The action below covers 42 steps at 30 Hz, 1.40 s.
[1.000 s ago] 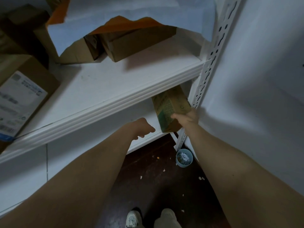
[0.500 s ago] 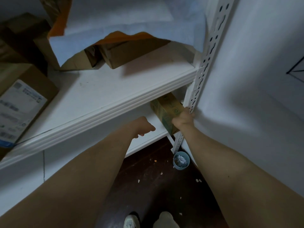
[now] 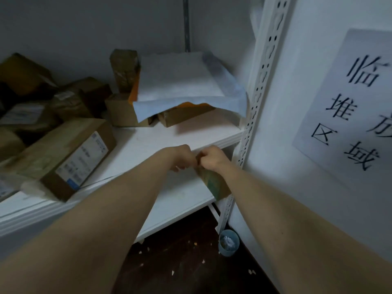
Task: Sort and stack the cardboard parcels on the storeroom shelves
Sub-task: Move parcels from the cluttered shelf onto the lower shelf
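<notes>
Head view: both bare forearms reach forward and the 2 hands meet at the top end of a small box (image 3: 214,184), brown cardboard with green print on its face. The right hand (image 3: 212,159) is curled tightly round the box's top end and holds it. The left hand (image 3: 182,158) has its fingers curled and its thumb side pressed to the same top corner; motion blur hides whether it grips the box or only touches it. The box hangs tilted, its top level with the front edge of the upper shelf (image 3: 169,136) and its lower end over the right end of the lower shelf (image 3: 180,202), just beside the white slotted post (image 3: 262,92).

On the upper shelf a large box (image 3: 63,158) with a white shipping label lies at the left front, overhanging the edge a little. Behind it is a loose pile of brown parcels (image 3: 42,98). Toward the right back, a white padded sheet (image 3: 180,81) lies over an orange item (image 3: 191,105) and 2 low boxes, with 1 narrow box (image 3: 124,68) standing upright at its left.

On the wall right of the post hangs a paper sign (image 3: 356,98) with large black characters. Below, a small blue cup (image 3: 228,242) sits on the dark floor (image 3: 180,262) at the foot of the post, with pale scraps scattered near it
</notes>
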Each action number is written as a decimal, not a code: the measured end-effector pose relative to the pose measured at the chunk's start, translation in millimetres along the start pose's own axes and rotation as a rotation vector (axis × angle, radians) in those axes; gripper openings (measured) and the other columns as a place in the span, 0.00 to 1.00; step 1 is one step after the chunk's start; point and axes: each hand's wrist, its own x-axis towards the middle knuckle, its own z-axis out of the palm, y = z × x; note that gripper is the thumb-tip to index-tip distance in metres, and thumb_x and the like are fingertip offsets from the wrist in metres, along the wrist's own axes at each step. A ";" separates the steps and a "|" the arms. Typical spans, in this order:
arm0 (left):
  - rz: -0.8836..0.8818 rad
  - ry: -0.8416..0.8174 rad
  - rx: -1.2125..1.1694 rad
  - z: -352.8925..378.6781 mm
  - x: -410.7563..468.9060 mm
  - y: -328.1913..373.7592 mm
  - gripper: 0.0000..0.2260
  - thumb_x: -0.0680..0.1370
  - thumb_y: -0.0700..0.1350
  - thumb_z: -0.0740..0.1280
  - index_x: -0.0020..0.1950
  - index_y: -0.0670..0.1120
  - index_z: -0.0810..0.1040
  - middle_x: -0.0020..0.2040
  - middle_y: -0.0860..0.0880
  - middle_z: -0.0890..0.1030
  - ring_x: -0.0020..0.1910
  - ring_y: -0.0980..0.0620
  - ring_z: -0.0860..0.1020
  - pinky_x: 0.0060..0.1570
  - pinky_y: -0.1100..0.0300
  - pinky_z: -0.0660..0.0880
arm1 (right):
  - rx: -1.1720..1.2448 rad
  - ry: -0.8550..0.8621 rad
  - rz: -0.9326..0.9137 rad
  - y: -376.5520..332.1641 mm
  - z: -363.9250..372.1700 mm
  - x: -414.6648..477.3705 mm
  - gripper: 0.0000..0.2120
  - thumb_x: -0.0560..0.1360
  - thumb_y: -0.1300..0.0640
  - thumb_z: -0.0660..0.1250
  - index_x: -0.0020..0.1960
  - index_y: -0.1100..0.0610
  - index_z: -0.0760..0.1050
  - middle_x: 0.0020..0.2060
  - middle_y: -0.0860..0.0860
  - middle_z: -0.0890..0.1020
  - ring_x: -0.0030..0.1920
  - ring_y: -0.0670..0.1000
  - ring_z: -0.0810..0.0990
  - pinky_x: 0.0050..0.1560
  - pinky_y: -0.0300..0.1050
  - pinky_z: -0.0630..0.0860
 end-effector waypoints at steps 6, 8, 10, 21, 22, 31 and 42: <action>0.027 0.091 -0.002 -59.0 -62.3 -31.1 0.15 0.75 0.37 0.64 0.62 0.40 0.77 0.56 0.43 0.80 0.48 0.51 0.77 0.53 0.55 0.78 | 0.072 -0.100 -0.073 -86.0 19.7 -25.9 0.05 0.73 0.68 0.64 0.44 0.64 0.79 0.32 0.56 0.81 0.30 0.50 0.78 0.29 0.41 0.74; 0.031 0.165 -0.029 -77.4 -76.0 -46.4 0.15 0.76 0.35 0.63 0.62 0.40 0.78 0.55 0.43 0.81 0.49 0.51 0.79 0.50 0.57 0.78 | 0.113 -0.133 -0.102 -112.5 31.0 -30.5 0.06 0.73 0.67 0.63 0.45 0.64 0.78 0.33 0.55 0.82 0.31 0.51 0.79 0.31 0.42 0.75; 0.033 0.305 -0.100 -94.7 -86.6 -62.0 0.13 0.77 0.36 0.63 0.61 0.39 0.78 0.55 0.42 0.81 0.49 0.49 0.80 0.44 0.59 0.78 | 0.152 -0.145 -0.123 -134.8 42.2 -33.8 0.07 0.73 0.68 0.62 0.45 0.64 0.79 0.35 0.56 0.82 0.33 0.51 0.79 0.32 0.43 0.76; -0.368 0.463 0.267 -143.1 -125.4 -177.6 0.44 0.66 0.66 0.70 0.75 0.48 0.60 0.73 0.41 0.61 0.72 0.39 0.59 0.68 0.46 0.63 | 0.406 -0.238 0.033 -197.3 104.3 -20.6 0.11 0.77 0.65 0.63 0.58 0.65 0.74 0.39 0.60 0.77 0.36 0.56 0.80 0.37 0.48 0.81; -0.382 0.445 0.289 -141.4 -126.2 -183.3 0.47 0.66 0.67 0.70 0.77 0.46 0.57 0.74 0.41 0.57 0.73 0.39 0.56 0.70 0.45 0.61 | 0.420 -0.256 0.056 -199.7 109.5 -17.1 0.16 0.78 0.61 0.64 0.64 0.65 0.71 0.46 0.61 0.78 0.42 0.58 0.81 0.44 0.51 0.82; -0.370 0.480 0.327 -134.9 -134.5 -195.8 0.48 0.64 0.65 0.73 0.77 0.51 0.53 0.74 0.42 0.57 0.73 0.41 0.56 0.67 0.38 0.62 | 0.630 -0.331 0.208 -210.4 128.0 -16.6 0.29 0.80 0.46 0.62 0.76 0.57 0.58 0.70 0.63 0.67 0.65 0.65 0.72 0.60 0.57 0.76; -0.018 0.575 -0.687 -141.8 -146.4 -189.0 0.33 0.73 0.51 0.71 0.75 0.47 0.62 0.65 0.46 0.75 0.53 0.49 0.76 0.55 0.58 0.74 | 0.883 -0.306 0.123 -223.9 125.4 -14.7 0.17 0.82 0.44 0.53 0.49 0.53 0.76 0.46 0.56 0.81 0.51 0.57 0.80 0.61 0.58 0.75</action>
